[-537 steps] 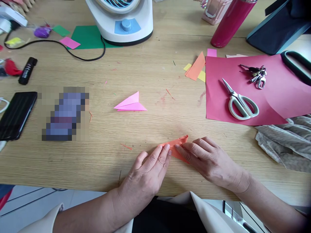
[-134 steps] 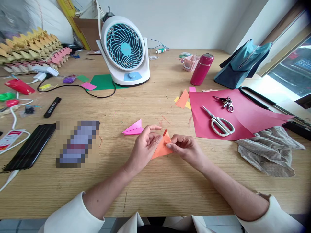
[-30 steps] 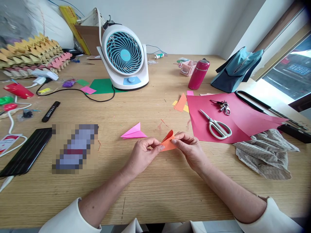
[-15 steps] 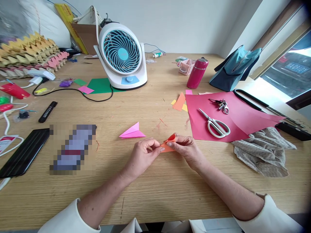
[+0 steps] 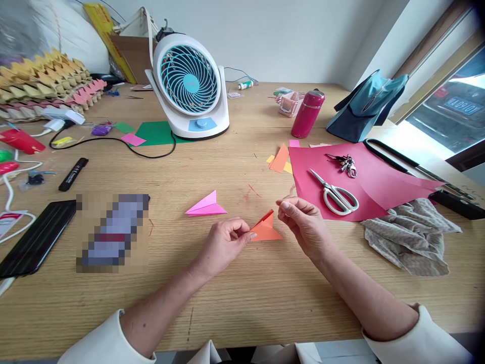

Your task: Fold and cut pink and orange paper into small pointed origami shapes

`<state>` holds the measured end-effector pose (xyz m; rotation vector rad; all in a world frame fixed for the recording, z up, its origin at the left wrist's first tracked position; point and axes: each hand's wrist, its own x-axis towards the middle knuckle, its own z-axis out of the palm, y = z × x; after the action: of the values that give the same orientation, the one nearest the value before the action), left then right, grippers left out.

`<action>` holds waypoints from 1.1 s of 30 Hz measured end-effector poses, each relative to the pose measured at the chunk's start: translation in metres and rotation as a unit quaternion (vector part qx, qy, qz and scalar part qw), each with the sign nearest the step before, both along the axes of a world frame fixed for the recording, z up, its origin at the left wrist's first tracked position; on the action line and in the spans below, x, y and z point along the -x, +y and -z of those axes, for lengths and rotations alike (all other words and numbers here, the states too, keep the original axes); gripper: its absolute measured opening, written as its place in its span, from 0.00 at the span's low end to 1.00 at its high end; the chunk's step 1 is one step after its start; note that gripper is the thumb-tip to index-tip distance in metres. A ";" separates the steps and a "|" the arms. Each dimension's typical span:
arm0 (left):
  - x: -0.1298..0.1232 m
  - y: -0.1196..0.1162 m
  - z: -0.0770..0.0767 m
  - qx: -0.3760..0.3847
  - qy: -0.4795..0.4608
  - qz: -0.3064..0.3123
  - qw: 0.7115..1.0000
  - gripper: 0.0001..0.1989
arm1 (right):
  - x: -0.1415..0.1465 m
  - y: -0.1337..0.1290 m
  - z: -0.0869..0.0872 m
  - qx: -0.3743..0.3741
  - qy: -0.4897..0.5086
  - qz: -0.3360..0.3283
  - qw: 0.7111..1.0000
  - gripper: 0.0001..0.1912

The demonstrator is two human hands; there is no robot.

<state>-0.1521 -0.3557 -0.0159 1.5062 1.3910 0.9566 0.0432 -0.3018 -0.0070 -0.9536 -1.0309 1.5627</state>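
My left hand (image 5: pixel 227 245) pinches the left tip of a folded orange paper plane (image 5: pixel 267 230) just above the wooden table. To the right of the plane is my right hand (image 5: pixel 303 225), its thumb and fingertips pressed together, apart from the paper; whether anything small is between them cannot be made out. A finished-looking pink paper plane (image 5: pixel 207 205) rests on the table beyond my left hand. Orange and yellow paper pieces (image 5: pixel 279 158) lie farther back, beside a large red sheet (image 5: pixel 306 187).
Scissors (image 5: pixel 337 196) and keys (image 5: pixel 347 164) lie on the red sheet, with a grey cloth (image 5: pixel 411 237) at its near edge. A white fan (image 5: pixel 191 86), a red bottle (image 5: pixel 307 114) and a teal bag (image 5: pixel 366 108) stand behind. At left are a marker (image 5: pixel 73 174) and a blurred-out object (image 5: pixel 113 230).
My right hand has let go of the orange paper and moved right and slightly up. The paper's right side has spread into view. My left hand keeps its pinch.
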 end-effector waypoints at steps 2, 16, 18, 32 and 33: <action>0.000 0.000 0.001 0.022 -0.017 -0.003 1.000 0.14 | 0.000 0.000 0.000 -0.007 -0.008 -0.005 1.000 0.10; 0.002 0.002 0.003 0.012 -0.005 -0.004 1.000 0.13 | 0.009 -0.006 0.005 0.016 -0.102 -0.112 0.988 0.19; 0.002 0.003 0.003 0.009 -0.001 -0.003 1.000 0.13 | 0.009 -0.006 0.006 0.030 -0.096 -0.107 0.989 0.19; 0.008 0.008 -0.003 0.045 -0.186 -0.110 0.975 0.13 | 0.007 -0.005 0.010 0.004 -0.127 -0.207 0.970 0.20; 0.008 0.009 -0.004 0.051 -0.215 -0.118 0.968 0.14 | 0.008 -0.005 0.011 -0.001 -0.137 -0.209 0.968 0.20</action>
<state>-0.1600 -0.3469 -0.0123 0.9930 1.2909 1.2524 0.0356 -0.3071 -0.0176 -1.0146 -1.5041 1.7996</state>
